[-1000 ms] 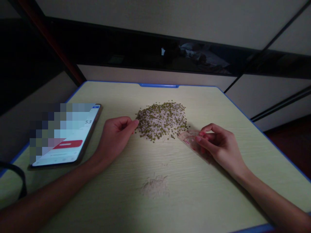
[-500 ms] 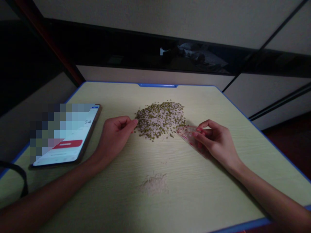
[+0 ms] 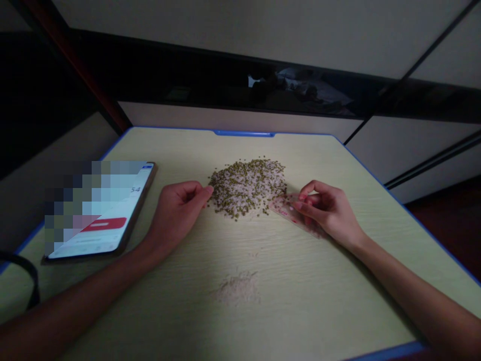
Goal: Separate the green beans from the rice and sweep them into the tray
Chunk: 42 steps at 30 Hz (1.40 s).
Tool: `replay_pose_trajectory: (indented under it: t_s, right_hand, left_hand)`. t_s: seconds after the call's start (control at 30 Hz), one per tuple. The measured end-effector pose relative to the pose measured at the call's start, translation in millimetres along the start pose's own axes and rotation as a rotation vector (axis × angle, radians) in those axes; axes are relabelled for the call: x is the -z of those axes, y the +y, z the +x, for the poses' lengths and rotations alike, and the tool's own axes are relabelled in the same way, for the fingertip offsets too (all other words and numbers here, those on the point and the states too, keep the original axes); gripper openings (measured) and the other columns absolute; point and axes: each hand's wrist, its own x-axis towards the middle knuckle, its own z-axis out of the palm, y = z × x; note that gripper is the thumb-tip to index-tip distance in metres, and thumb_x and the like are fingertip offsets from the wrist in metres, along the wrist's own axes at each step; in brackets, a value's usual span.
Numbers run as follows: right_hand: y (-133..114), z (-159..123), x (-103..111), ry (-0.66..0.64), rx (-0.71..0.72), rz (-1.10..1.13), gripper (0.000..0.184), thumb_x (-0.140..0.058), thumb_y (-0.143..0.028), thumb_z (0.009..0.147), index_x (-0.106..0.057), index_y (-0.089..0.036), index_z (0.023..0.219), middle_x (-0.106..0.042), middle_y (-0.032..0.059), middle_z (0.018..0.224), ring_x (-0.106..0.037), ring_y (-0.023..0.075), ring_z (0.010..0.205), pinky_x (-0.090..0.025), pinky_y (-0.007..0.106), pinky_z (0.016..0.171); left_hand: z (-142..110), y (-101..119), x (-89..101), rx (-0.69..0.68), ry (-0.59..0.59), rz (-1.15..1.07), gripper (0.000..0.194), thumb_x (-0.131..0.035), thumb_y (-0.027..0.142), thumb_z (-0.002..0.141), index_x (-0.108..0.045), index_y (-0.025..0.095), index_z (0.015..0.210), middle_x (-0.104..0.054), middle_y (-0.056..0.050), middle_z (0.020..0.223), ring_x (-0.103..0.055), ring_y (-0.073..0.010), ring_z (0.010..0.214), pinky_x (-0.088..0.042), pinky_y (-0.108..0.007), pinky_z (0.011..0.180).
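Small green beans, like mung beans, lie mixed with pale rice-like grains in one pile (image 3: 248,185) in the middle of the table. My left hand (image 3: 180,208) is closed at the pile's left edge, thumb pressed to the curled index finger; anything inside is hidden. On the right, my right hand (image 3: 325,210) has thumb and fingers closed on a thin clear plastic piece (image 3: 289,213) with pink and red marks. Its left end touches the loose beans at the pile's lower right. Nearer to me lies a smaller heap of pale grains (image 3: 238,288).
A phone (image 3: 101,220) with a lit screen, partly blurred out, lies on the left beside my forearm. The pale wood-grain table (image 3: 180,150) has a blue rim. Beyond it stands a cabinet front with a glossy dark band (image 3: 210,85). A black cable (image 3: 32,273) curves at lower left.
My right hand and the clear plastic piece have shifted slightly left, toward the pile. My left hand stays almost where it was.
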Motion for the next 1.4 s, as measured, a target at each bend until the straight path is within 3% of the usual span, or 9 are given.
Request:
replay_pose_trajectory:
  t_s: [0.73, 1.1, 1.4]
  right_hand:
    - [3.5, 0.8, 3.9, -0.080, 0.060, 0.024, 0.027, -0.074, -0.029, 0.065, -0.050, -0.016, 0.069, -0.045, -0.0078, 0.041, -0.037, 0.0042, 0.035, -0.027, 0.017, 0.034]
    - [4.7, -4.4, 4.3, -0.221, 0.050, 0.052, 0.028, -0.072, -0.032, 0.068, -0.049, -0.017, 0.070, -0.045, -0.0077, 0.043, -0.036, 0.0048, 0.037, -0.026, 0.018, 0.036]
    - [2.4, -4.0, 2.8, -0.115, 0.018, 0.027, 0.028, -0.073, -0.030, 0.065, -0.049, -0.017, 0.069, -0.047, -0.0068, 0.041, -0.036, 0.0050, 0.034, -0.025, 0.018, 0.034]
  left_hand:
    - [1.9, 1.9, 1.6, -0.037, 0.007, -0.014, 0.033, -0.051, 0.029, 0.071, -0.040, 0.019, 0.041, -0.032, 0.009, 0.038, -0.030, -0.0049, 0.040, -0.024, -0.021, 0.044]
    - [2.2, 0.3, 0.3, -0.039, 0.006, -0.023, 0.033, -0.051, 0.030, 0.070, -0.039, 0.019, 0.041, -0.032, 0.009, 0.038, -0.030, -0.0057, 0.041, -0.024, -0.022, 0.045]
    - [0.2, 5.1, 0.9, 0.007, -0.001, -0.004, 0.034, -0.050, 0.026, 0.073, -0.038, 0.019, 0.042, -0.032, 0.008, 0.039, -0.031, -0.0059, 0.042, -0.025, -0.022, 0.046]
